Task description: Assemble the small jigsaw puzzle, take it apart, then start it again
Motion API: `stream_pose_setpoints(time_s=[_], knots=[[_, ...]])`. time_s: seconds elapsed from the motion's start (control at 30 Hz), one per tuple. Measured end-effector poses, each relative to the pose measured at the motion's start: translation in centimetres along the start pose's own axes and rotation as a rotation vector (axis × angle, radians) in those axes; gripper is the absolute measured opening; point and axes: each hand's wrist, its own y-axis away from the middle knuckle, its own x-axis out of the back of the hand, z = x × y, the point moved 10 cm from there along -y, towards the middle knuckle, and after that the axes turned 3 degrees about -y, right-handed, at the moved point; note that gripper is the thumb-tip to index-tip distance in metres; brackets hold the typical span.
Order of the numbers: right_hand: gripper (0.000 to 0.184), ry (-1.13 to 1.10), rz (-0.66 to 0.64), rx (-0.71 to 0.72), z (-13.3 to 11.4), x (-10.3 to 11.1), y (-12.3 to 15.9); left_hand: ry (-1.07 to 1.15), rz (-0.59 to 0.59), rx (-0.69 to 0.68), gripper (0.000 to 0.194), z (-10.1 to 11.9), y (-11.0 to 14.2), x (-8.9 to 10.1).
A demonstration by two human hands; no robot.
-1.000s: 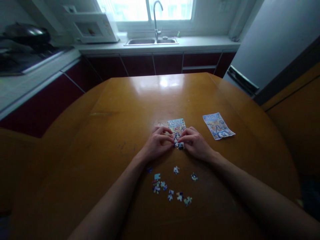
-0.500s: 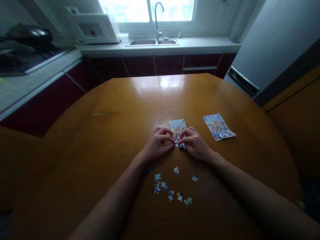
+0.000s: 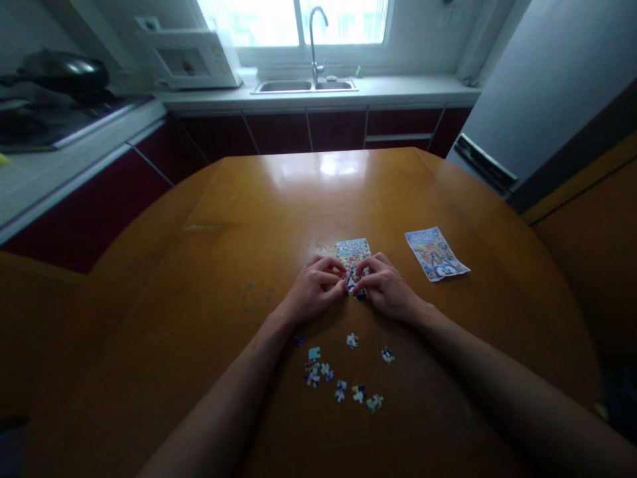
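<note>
Puzzle edge worked by 2 hands, with pieces still to be fitted, it is judged.
The lower part of the puzzle [image 3: 353, 249] is flanked and touched by the left hand [image 3: 314, 289] and right hand [image 3: 391, 289], both half closed, fingers curled; whether a piece is pinched by either cannot be told. Loose pieces [image 3: 313, 378] are scattered nearer the wearer. The printed sheet [image 3: 435, 252] is set apart, to the right. Beyond the puzzle, open room is given by the table [image 3: 279, 206], its far edge well apart.
</note>
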Motion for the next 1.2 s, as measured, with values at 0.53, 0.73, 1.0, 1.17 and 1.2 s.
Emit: stream_pose_setpoints(time_s=[0.53, 0.73, 1.0, 1.17, 1.2], knots=[[0.033, -0.008, 0.034, 0.057, 0.1, -0.3, -0.2, -0.015, 0.005, -0.003, 0.027, 0.0, 0.0, -0.1], [0.03, -0.024, 0.1, 0.101, -0.5, 0.5, -0.3, 0.043, 0.055, -0.007, 0.025, 0.0, 0.0, 0.5], [0.009, 0.182, -0.285, 0.195, -8.8, -2.0, 2.6, 0.032, 0.174, 0.067, 0.028, -1.1, 0.2, 1.3], [0.011, 0.324, -0.522, 0.121, -11.0, -5.2, 6.8, 0.025, 0.172, 0.065, 0.03, -1.0, 0.2, 1.3], [0.011, 0.345, -0.536, 0.108, -10.9, -5.8, 7.2, 0.026, 0.173, 0.066, 0.03, -1.0, 0.1, 1.3]])
